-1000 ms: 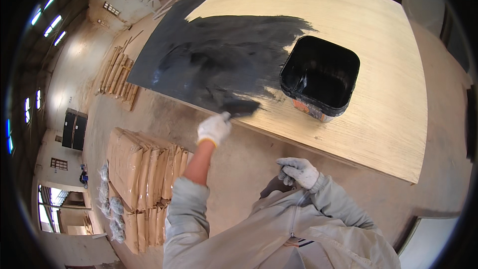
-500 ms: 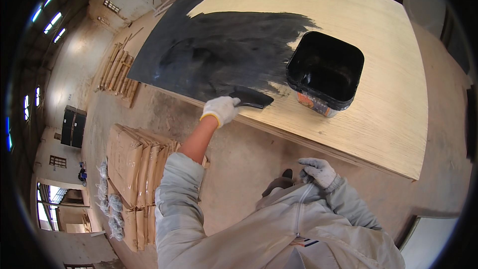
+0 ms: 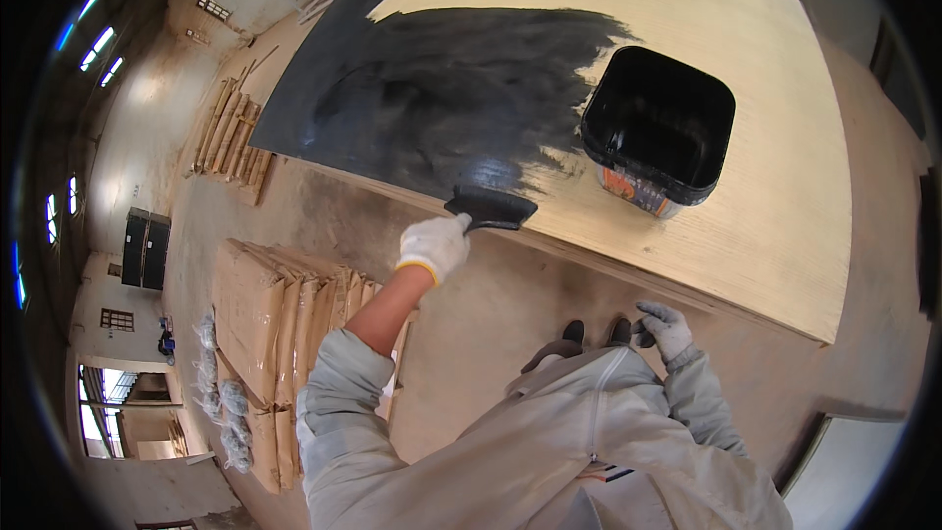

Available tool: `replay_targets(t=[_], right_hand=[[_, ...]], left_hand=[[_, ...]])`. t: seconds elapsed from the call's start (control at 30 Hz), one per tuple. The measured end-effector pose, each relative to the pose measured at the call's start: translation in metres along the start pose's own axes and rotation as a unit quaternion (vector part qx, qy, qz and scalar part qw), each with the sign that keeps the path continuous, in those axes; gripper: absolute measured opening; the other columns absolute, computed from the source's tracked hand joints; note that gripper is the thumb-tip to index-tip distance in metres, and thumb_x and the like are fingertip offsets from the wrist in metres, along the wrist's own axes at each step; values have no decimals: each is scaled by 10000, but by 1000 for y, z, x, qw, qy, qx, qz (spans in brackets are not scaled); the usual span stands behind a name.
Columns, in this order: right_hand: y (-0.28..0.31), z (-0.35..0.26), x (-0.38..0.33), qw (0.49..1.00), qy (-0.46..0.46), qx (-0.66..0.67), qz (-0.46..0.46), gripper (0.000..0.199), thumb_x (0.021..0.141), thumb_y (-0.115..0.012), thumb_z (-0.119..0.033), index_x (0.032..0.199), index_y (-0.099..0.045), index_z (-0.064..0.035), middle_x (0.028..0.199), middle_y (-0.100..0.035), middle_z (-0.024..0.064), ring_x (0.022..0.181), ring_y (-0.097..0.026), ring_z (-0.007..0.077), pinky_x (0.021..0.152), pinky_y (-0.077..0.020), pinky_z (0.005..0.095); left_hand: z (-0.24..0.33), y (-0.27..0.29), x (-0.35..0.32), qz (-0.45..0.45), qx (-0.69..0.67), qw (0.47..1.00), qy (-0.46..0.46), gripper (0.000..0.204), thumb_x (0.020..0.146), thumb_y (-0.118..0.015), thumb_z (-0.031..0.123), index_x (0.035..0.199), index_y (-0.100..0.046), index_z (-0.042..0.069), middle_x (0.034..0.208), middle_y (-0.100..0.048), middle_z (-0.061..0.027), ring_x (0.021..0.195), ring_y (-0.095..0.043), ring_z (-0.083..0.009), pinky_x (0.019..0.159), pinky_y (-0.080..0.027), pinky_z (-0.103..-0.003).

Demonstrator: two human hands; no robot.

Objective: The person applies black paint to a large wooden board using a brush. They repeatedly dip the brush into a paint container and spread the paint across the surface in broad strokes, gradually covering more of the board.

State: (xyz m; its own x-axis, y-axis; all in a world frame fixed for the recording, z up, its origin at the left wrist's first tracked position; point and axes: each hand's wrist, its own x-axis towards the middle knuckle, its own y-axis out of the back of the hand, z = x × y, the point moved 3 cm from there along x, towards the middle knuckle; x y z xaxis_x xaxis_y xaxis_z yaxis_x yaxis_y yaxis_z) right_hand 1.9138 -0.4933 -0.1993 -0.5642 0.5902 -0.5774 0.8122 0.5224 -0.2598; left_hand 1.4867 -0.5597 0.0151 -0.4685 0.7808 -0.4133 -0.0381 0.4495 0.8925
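Shifted right along the near edge since the earlier frame: wide black paint brush (image 3: 491, 208), clenched in gloved left hand (image 3: 434, 245), resting on half-blackened pale plywood sheet (image 3: 785, 186). Coating step underway; next, probably reloading from black square paint bucket (image 3: 659, 130) just beside. Gloved right hand (image 3: 667, 329) loosely open, empty, near the hip.

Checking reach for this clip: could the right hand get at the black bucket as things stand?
Probably yes. The right hand hangs free and holds nothing, and only bare board lies between it and the black bucket; it would need a forward stretch.

Pale plywood board (image 3: 746, 137), half painted black, black bucket (image 3: 659, 130) on it
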Motion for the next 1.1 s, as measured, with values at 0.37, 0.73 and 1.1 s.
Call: replay_targets(t=[0.37,0.73,1.1], right_hand=[[37,28,1,998,-17,38,53,426,1021,-556,-29,1431,-619,66,912,-780,156,702,-738,200,628,-610,308],[34,15,16,1000,-12,25,3,392,1030,-563,-16,1407,-641,59,953,-776,136,688,-718,174,642,-601,293],[66,32,9,999,-27,35,28,435,1032,-560,-53,1450,-603,58,918,-767,156,642,-702,192,576,-581,301]], left_hand=[[-32,4,15,13,14,1000,7,398,990,-573,320,1336,-739,218,1165,-781,-173,1090,-743,-387,950,-585,-509],[-4,43,30,-36,-4,999,-9,442,969,-567,284,1366,-740,192,1260,-761,-166,1175,-721,-373,1017,-568,-470],[-9,10,-2,-20,31,999,38,407,1009,-575,337,1379,-732,269,1222,-772,-152,1136,-734,-369,984,-575,-490]])
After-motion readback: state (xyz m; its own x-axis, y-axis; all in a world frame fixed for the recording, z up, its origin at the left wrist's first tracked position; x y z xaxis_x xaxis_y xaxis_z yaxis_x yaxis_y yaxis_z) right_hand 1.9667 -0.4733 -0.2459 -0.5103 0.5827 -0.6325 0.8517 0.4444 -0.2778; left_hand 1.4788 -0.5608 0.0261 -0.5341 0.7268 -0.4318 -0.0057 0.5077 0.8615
